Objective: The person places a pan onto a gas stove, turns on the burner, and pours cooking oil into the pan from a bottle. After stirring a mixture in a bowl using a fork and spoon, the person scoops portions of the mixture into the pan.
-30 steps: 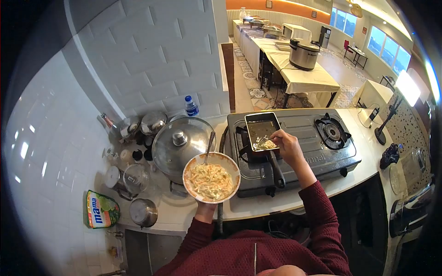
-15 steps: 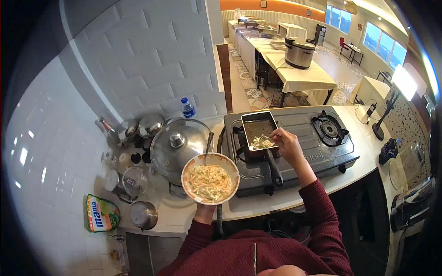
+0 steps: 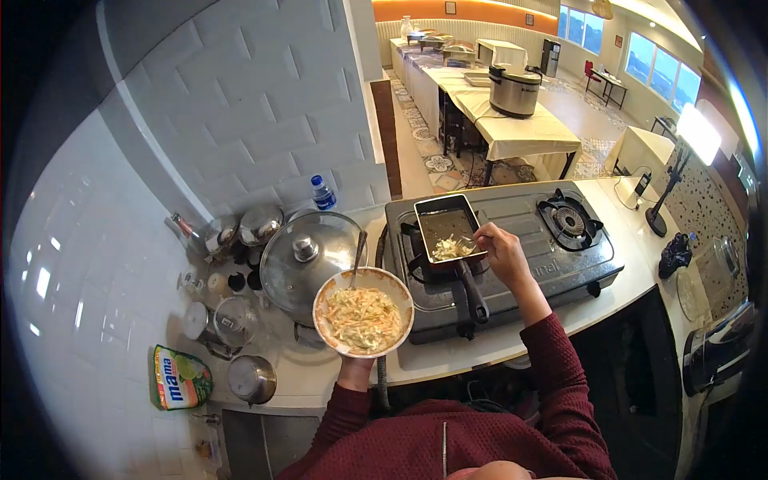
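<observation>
My left hand [image 3: 357,370] supports a patterned-rim bowl [image 3: 322,326] from below, its fingers mostly hidden beneath it. Inside the bowl is a creamy mix of shredded vegetables [image 3: 365,317], pale with orange strands, and a spoon-like utensil [image 3: 359,254] leans out over the far rim. My right hand [image 3: 502,251] is closed in a pinch at the right edge of a rectangular frying pan [image 3: 444,206]. What the fingers grip is too small to make out. A small clump of pale shreds [image 3: 452,248] lies in the pan's near end. The pan's black handle [image 3: 472,293] points toward me.
The pan sits over the left burner of a gas stove [image 3: 520,216]; the right burner [image 3: 569,218] is uncovered. A large glass-lidded pot [image 3: 308,272] stands behind the bowl. Left are a metal pot [image 3: 252,379], a green pouch [image 3: 179,379] and a water bottle [image 3: 323,193].
My right hand has drawn slightly right and up, away from the shreds, which now lie more spread in the pan. The bowl stays in my left hand; the view has shifted slightly.
</observation>
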A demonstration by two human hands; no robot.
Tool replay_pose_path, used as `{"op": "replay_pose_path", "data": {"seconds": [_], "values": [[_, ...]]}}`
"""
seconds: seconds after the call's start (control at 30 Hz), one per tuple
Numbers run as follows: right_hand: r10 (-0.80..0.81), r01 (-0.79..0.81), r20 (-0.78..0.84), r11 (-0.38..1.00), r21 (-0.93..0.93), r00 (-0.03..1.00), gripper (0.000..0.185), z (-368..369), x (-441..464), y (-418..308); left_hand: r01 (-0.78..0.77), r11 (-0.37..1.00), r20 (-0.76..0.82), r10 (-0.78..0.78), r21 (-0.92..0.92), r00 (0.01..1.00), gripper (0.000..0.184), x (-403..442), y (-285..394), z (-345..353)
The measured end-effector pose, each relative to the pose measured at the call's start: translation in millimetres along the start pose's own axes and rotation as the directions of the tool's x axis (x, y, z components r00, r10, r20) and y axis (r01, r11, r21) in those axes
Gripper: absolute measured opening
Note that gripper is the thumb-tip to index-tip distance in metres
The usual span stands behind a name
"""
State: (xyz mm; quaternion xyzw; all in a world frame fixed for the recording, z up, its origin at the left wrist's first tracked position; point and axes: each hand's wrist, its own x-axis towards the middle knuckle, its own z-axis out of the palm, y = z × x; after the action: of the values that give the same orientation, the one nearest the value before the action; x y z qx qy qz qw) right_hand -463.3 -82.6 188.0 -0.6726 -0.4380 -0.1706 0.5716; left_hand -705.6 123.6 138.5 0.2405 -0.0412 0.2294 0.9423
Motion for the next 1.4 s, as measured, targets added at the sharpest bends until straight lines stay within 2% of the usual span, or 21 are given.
{"op": "replay_pose_path", "data": {"seconds": [0.03,0.1,0.2,0.3,0.4,0.43,0.53,0.57,0.67,0.9,0.93,0.97,1.0,1.03,1.1,1.2,1.27,1.3,1.33,1.37,1.4], "values": [[0.021,-0.021,-0.027,1.0,0.008,0.999,0.003,-0.8,-1.1,0.8,0.017,0.999,0.036,-0.016,-0.046,0.999,0.066,1.1,0.3,0.6],[0.061,-0.059,-0.071,0.998,0.031,0.996,0.004,-1.1,-3.7,3.9,0.027,0.998,0.004,-0.027,-0.058,1.0,0.066,1.6,1.0,0.4],[0.055,-0.058,-0.054,0.997,-0.048,0.997,0.006,0.9,-7.2,4.7,0.038,0.996,-0.052,-0.042,-0.083,0.998,0.066,0.3,4.5,-2.4],[0.153,-0.148,-0.246,0.988,0.037,0.957,0.007,1.3,-12.2,9.1,0.037,0.998,-0.057,-0.04,-0.059,0.998,0.066,3.1,3.0,3.5],[0.391,-0.303,-0.426,0.916,0.262,0.815,0.017,0.9,-11.5,15.1,0.035,0.999,-0.062,-0.037,-0.022,0.997,0.066,1.0,3.7,2.0],[0.449,-0.304,-0.413,0.878,0.371,0.792,0.025,1.1,-14.3,24.3,0.038,0.999,-0.065,-0.039,-0.012,0.997,0.066,0.5,4.2,-0.6],[0.606,-0.281,-0.339,0.7,0.656,0.719,0.024,10.5,-26.9,63.8,0.036,0.999,-0.077,-0.036,0.007,0.996,0.066,1.1,3.3,-3.6],[0.676,-0.32,-0.256,0.604,0.73,0.691,0.024,8.1,-30.7,66.1,0.034,0.999,-0.083,-0.033,0.013,0.996,0.066,0.9,3.1,-3.9],[0.741,-0.25,-0.126,0.374,0.893,0.66,0.023,7.0,-36.2,64.7,0.03,0.999,-0.094,-0.027,0.033,0.995,0.066,-0.6,3.1,-6.1],[0.752,-0.178,-0.025,0.188,0.966,0.659,0.021,10.2,-34.9,33.4,0.017,0.995,-0.132,-0.004,0.098,0.991,0.065,7.5,-0.6,-9.2],[0.746,-0.188,-0.002,0.17,0.967,0.666,0.02,9.5,-33.6,23.5,0.015,0.995,-0.115,-0.004,0.096,0.993,0.065,8.7,-2.7,-5.8],[0.74,-0.202,0.025,0.15,0.968,0.672,0.02,9.9,-32.8,11.8,-0.009,0.991,-0.028,0.013,0.136,1.0,0.066,7.3,-5.2,-1.0],[0.717,-0.217,0.049,0.144,0.966,0.695,0.02,11.1,-32.4,-5.0,0.022,0.999,0.034,-0.023,0.03,0.999,0.064,8.0,-7.1,-0.4],[0.694,-0.232,0.073,0.138,0.963,0.717,0.02,12.4,-32.2,-25.3,0.009,0.999,-0.001,-0.009,0.038,1.0,0.062,8.1,-11.3,-1.5],[0.628,-0.27,0.122,0.145,0.952,0.768,0.018,21.9,-36.1,-55.4,-0.011,0.999,-0.064,0.014,0.052,0.998,0.059,8.2,-18.4,-6.3],[0.552,-0.385,0.216,0.21,0.899,0.805,0.018,40.1,-50.6,-87.1,-0.031,0.998,0.015,0.03,0.047,0.999,0.059,5.4,-25.4,-10.2],[0.495,-0.468,0.215,0.472,0.747,0.842,0.017,53.2,-65.7,-85.2,-0.01,0.999,0.056,0.007,0.044,0.998,0.059,3.5,-30.3,-14.6],[0.531,-0.515,0.222,0.504,0.693,0.818,0.017,55.8,-68.9,-100.5,0.007,1.0,0.092,-0.01,0.023,0.996,0.059,2.3,-27.9,-13.8],[0.504,-0.579,0.302,0.599,0.553,0.809,0.015,52.8,-75.7,-99.3,0.027,1.0,0.127,-0.028,0.005,0.992,0.059,1.9,-27.2,-6.3],[0.454,-0.522,0.263,0.688,0.504,0.852,0.015,50.8,-79.3,-103.1,-0.022,0.977,0.006,0.021,0.21,1.0,0.061,-3.2,-28.0,3.1],[0.397,-0.459,0.229,0.768,0.447,0.889,0.015,46.7,-81.3,-109.3,-0.016,0.976,-0.01,0.019,0.217,1.0,0.061,-7.8,-27.5,4.5]]}}
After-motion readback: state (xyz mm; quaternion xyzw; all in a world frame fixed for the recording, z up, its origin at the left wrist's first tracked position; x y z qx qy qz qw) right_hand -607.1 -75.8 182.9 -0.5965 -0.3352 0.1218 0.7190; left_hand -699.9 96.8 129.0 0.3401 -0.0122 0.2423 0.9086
